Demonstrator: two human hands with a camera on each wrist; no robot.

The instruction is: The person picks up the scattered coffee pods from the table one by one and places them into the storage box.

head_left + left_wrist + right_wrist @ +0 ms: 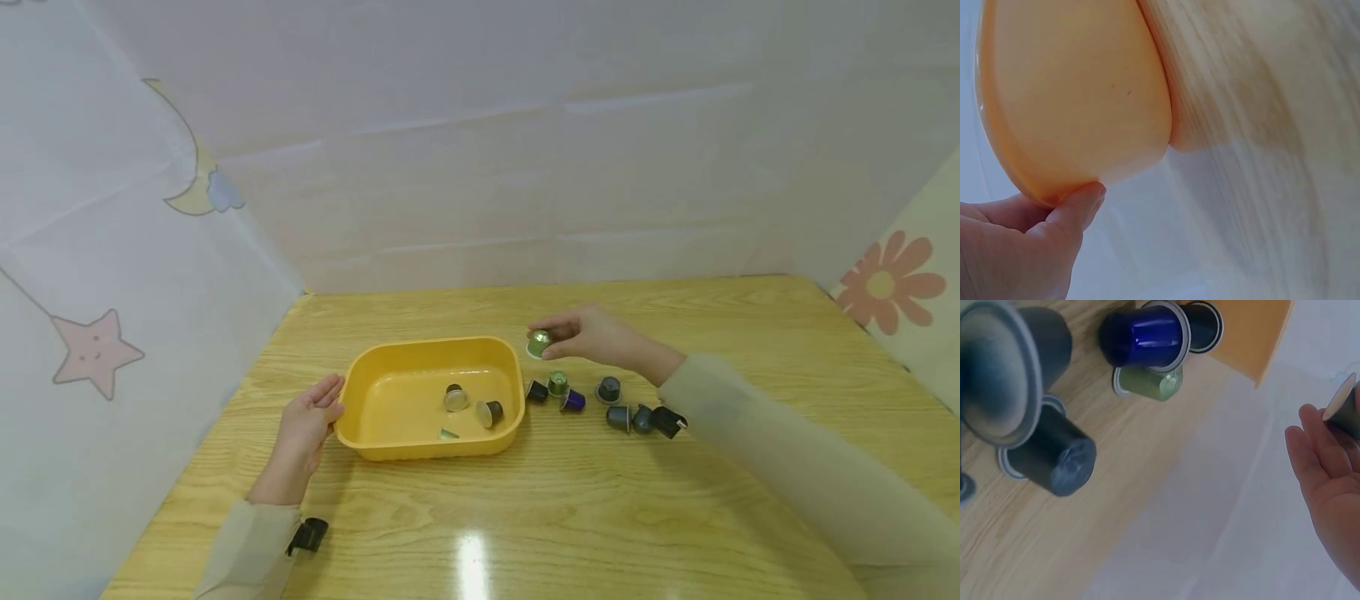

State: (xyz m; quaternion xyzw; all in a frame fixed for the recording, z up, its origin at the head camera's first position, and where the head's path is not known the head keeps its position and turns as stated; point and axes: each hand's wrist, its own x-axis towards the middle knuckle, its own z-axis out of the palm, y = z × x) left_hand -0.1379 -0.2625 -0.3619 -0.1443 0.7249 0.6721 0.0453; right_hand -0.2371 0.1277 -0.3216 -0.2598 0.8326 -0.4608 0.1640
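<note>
The right grip (pixel 596 336) pinches a shiny green capsule (pixel 539 340) above the wood-grained table (pixel 465 508), just beside the right end of a yellow tray (pixel 431 452). The left grip (pixel 306 421) holds the tray's left end, probably to steady it; inside the smooth, round-cornered walls lie three tapered capsules (pixel 492 413), and more capsules (pixel 574 401), some glossy, sit rightward.

The yellow tray (pixel 405 392) looks to be of smooth plastic, slightly glossy. A green capsule (pixel 539 340) and a blue capsule (pixel 1141 337) have a shiny, metal-like surface. The desk (pixel 600 500) shows glossy wood grain, the sleeves (pixel 787 454) are matt cloth, and the wall covering (pixel 480 192) seems a creased, matt sheet
</note>
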